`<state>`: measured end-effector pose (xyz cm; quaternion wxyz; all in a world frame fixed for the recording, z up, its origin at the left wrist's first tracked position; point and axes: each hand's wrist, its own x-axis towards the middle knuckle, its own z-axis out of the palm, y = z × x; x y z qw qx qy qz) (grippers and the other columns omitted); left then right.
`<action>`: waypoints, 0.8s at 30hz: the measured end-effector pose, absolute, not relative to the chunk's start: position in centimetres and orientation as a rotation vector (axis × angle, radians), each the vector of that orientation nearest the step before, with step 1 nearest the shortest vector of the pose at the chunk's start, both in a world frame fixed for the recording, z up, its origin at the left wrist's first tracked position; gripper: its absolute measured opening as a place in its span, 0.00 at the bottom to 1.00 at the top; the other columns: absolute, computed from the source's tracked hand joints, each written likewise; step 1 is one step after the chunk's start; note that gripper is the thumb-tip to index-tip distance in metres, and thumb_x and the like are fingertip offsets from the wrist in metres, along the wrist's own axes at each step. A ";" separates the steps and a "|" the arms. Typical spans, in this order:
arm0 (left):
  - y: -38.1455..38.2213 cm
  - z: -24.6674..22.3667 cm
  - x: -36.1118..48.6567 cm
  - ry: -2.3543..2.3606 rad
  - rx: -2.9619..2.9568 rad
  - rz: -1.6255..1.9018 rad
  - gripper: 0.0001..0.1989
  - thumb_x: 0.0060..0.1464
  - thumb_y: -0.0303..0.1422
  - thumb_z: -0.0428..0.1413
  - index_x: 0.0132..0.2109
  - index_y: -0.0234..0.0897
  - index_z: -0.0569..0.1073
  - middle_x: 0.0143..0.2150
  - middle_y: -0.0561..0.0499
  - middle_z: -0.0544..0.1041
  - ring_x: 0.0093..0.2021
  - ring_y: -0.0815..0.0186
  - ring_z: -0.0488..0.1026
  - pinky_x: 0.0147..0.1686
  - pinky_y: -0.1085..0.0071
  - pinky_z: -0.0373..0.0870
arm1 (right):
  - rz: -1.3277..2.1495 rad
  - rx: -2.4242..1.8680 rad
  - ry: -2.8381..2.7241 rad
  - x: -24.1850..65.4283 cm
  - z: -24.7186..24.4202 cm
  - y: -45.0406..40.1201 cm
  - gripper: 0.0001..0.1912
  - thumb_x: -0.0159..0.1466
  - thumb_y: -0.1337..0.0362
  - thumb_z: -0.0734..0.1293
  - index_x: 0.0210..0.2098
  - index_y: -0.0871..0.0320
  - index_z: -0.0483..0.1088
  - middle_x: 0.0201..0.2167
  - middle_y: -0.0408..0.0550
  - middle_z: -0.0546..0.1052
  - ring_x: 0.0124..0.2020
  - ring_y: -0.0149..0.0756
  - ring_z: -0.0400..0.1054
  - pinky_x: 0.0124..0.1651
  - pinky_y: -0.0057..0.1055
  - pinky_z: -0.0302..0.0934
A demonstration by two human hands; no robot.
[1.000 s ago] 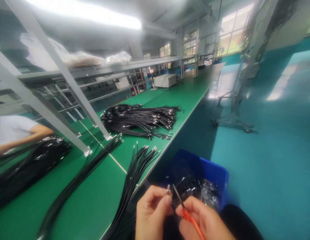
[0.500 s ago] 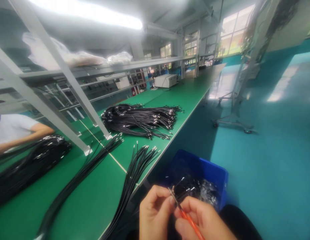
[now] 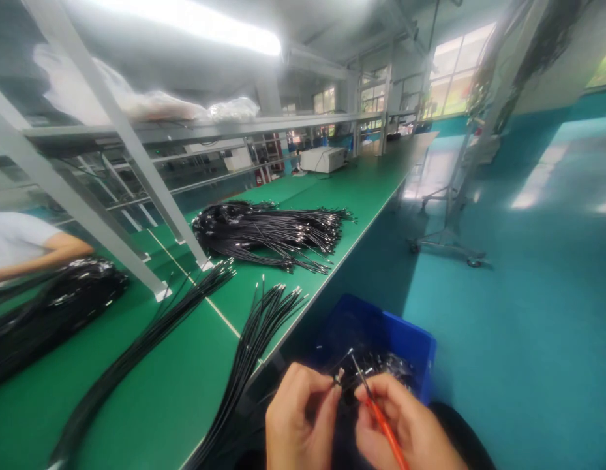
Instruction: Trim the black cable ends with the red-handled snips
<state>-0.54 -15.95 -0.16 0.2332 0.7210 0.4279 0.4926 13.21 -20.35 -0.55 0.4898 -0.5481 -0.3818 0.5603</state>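
My left hand [image 3: 303, 414] pinches a small pale metallic piece [image 3: 340, 376] between thumb and forefinger; it looks like the end of a black cable, though most of it is hidden. In my right hand [image 3: 403, 424] is a slim tool with a red-orange handle [image 3: 385, 427] and a thin dark metal shaft, its tip pointing up and away. That tip stands a little to the right of the pinched piece, apart from it. Left of my hands, a bundle of black cables [image 3: 244, 356] with silvery ends hangs over the bench edge.
Below my hands is a blue bin [image 3: 410, 346] holding dark cables and clear plastic. On the green bench [image 3: 170, 391] lie another long cable bundle [image 3: 136, 356] and a large cable pile [image 3: 278, 232]. Shelf posts [image 3: 151, 196] rise at left, near a co-worker's arm [image 3: 62, 251]. A wheeled rack [image 3: 449, 241] stands right.
The tool in my right hand has moved right, away from the small piece, and its tip points higher. My hands have parted slightly. The whole view has shifted a little.
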 end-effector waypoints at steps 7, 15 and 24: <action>-16.8 -0.5 0.4 1.270 2.180 1.337 0.08 0.56 0.25 0.52 0.30 0.40 0.68 0.25 0.55 0.68 0.24 0.68 0.66 0.24 0.75 0.61 | 1.174 -1.309 -0.778 12.8 2.0 -19.7 0.16 0.55 0.58 0.70 0.40 0.55 0.67 0.30 0.44 0.77 0.35 0.40 0.74 0.39 0.31 0.68; -16.6 0.0 0.2 1.211 2.108 1.243 0.08 0.55 0.25 0.53 0.28 0.39 0.70 0.24 0.55 0.69 0.23 0.70 0.67 0.22 0.78 0.61 | 1.037 -1.239 -0.661 11.7 -0.6 -18.1 0.14 0.44 0.64 0.73 0.30 0.54 0.67 0.22 0.40 0.75 0.26 0.38 0.72 0.32 0.31 0.68; -15.3 1.4 -1.1 1.048 1.279 1.100 0.07 0.42 0.28 0.62 0.23 0.35 0.71 0.21 0.57 0.68 0.23 0.72 0.64 0.24 0.78 0.60 | 1.769 -1.092 -0.932 16.1 2.3 -20.2 0.27 0.44 0.46 0.75 0.36 0.58 0.73 0.24 0.45 0.76 0.26 0.32 0.65 0.32 0.28 0.58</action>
